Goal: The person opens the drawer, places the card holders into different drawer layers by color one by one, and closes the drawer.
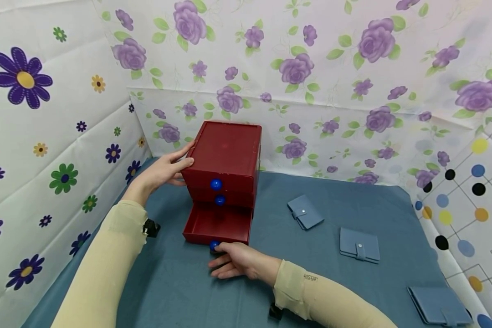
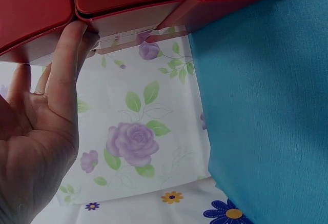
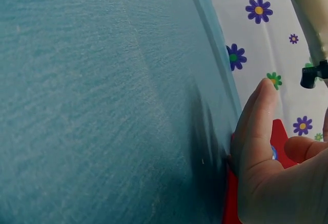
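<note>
A dark red chest of small drawers [image 1: 225, 148] with blue round knobs stands on the table. Its bottom drawer [image 1: 219, 223] is pulled out and its inside looks bare. My left hand [image 1: 164, 171] rests against the chest's left side, fingers extended; the left wrist view shows the fingertips touching the red side wall. At the front, my right hand [image 1: 242, 260] has its thumb touching the bottom drawer's blue knob [image 1: 214, 245], with the other fingers held fairly straight below it. The right wrist view shows that knob partly hidden between thumb and fingers.
To the right lie three blue-grey wallets with snap straps: one near the chest [image 1: 305, 212], one farther right [image 1: 359, 245], one at the lower right [image 1: 439, 305]. A blue cloth [image 1: 180, 296] covers the table. Patterned sheets [image 1: 332, 91] hang around it.
</note>
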`<state>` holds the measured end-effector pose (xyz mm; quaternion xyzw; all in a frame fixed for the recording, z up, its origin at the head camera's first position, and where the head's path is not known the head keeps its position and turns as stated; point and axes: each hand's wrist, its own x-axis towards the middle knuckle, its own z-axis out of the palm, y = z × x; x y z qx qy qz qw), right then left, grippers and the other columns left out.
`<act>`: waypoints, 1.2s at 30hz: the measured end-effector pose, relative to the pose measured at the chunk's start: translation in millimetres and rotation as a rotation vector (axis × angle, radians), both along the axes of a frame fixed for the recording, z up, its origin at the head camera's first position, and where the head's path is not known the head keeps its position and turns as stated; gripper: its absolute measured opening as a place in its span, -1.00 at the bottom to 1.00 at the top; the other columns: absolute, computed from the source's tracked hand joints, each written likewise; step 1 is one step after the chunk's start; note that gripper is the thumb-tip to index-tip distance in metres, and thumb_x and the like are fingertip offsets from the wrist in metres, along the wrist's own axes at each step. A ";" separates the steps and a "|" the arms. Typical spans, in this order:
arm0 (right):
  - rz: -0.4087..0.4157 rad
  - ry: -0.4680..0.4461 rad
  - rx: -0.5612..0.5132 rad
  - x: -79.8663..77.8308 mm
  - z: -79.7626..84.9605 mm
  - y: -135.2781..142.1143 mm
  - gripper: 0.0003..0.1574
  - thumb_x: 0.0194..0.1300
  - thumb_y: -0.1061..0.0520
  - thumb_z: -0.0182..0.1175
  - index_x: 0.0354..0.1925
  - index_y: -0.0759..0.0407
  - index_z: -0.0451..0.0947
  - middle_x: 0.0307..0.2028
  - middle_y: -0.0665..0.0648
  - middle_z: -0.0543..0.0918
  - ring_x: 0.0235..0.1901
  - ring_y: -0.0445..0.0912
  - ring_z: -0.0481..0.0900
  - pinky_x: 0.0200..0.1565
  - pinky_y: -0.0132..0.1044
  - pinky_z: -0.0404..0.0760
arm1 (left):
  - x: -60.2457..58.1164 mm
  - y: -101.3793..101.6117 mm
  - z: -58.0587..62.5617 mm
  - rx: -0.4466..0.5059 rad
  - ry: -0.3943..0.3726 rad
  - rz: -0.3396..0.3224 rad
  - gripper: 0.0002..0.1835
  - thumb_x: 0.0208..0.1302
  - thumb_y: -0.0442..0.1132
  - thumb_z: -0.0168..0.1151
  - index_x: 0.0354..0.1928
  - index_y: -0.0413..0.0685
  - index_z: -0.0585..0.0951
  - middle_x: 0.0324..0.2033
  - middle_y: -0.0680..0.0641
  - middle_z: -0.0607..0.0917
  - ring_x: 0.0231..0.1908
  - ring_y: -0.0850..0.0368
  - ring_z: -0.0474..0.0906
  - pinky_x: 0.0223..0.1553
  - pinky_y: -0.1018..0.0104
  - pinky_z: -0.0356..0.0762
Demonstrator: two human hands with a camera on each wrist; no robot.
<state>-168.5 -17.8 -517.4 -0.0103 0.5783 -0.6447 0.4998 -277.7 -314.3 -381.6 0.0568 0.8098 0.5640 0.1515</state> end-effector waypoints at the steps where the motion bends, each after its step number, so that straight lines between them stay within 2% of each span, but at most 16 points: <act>1: 0.005 0.001 -0.002 -0.2 0.6 1.0 -0.31 0.67 -0.07 0.08 0.50 0.33 0.36 0.02 0.28 0.80 -0.18 -0.05 0.84 -0.12 -0.22 0.80 | -0.2 0.0 0.1 0.000 -0.002 0.001 -0.22 0.61 0.24 0.14 0.68 0.74 -0.01 0.71 -0.06 -0.08 0.28 -0.34 0.61 0.16 -0.25 0.63; 7: 0.052 0.044 -0.004 -0.9 5.9 8.8 -0.26 0.66 -0.06 0.09 0.53 0.38 0.33 0.03 0.27 0.80 -0.20 -0.06 0.84 -0.13 -0.21 0.81 | -1.6 -1.3 -0.3 0.000 -0.004 0.002 -0.23 0.60 0.27 0.14 0.67 0.76 0.00 0.71 -0.03 -0.06 0.27 -0.32 0.62 0.12 -0.17 0.68; 9: 0.064 0.065 -0.003 -0.8 8.1 12.9 -0.27 0.66 -0.06 0.08 0.53 0.38 0.34 0.02 0.27 0.80 -0.22 -0.06 0.83 -0.14 -0.21 0.81 | -1.5 -1.1 0.0 0.002 -0.005 0.000 -0.23 0.60 0.26 0.14 0.67 0.75 -0.01 0.71 -0.04 -0.07 0.27 -0.33 0.61 0.15 -0.21 0.66; 16: 0.070 0.115 -0.013 -5.0 17.3 29.7 -0.23 0.66 -0.10 0.08 0.54 0.38 0.35 0.03 0.25 0.80 -0.19 -0.05 0.83 -0.10 -0.19 0.80 | -0.8 -0.5 2.0 -0.007 0.003 -0.001 -0.21 0.62 0.24 0.13 0.69 0.70 -0.03 0.72 -0.08 -0.10 0.28 -0.36 0.60 0.13 -0.19 0.67; 25: 0.102 0.190 -0.031 -12.9 25.9 51.5 -0.31 0.70 -0.13 0.01 0.52 0.26 0.45 0.09 0.26 0.77 -0.13 -0.03 0.82 -0.01 -0.13 0.79 | -1.4 1.3 -0.1 -0.006 0.003 -0.002 -0.21 0.60 0.25 0.14 0.69 0.70 -0.02 0.72 -0.07 -0.09 0.28 -0.36 0.60 0.12 -0.18 0.68; 31: 0.086 0.258 -0.014 -20.7 35.3 71.5 -0.34 0.70 -0.18 0.02 0.49 0.16 0.52 0.15 0.27 0.74 -0.03 0.01 0.80 0.04 -0.09 0.77 | -0.8 1.8 -0.2 -0.013 0.005 0.001 -0.21 0.61 0.25 0.14 0.69 0.71 -0.02 0.72 -0.08 -0.08 0.27 -0.37 0.61 0.10 -0.17 0.69; 36: 0.057 0.287 -0.022 -28.0 40.7 89.3 -0.33 0.70 -0.19 0.00 0.51 0.15 0.48 0.20 0.32 0.69 0.04 0.04 0.78 0.09 -0.09 0.75 | -0.1 0.2 -0.2 -0.015 0.003 0.008 -0.23 0.60 0.26 0.14 0.67 0.75 0.01 0.71 -0.04 -0.05 0.25 -0.34 0.63 0.10 -0.17 0.69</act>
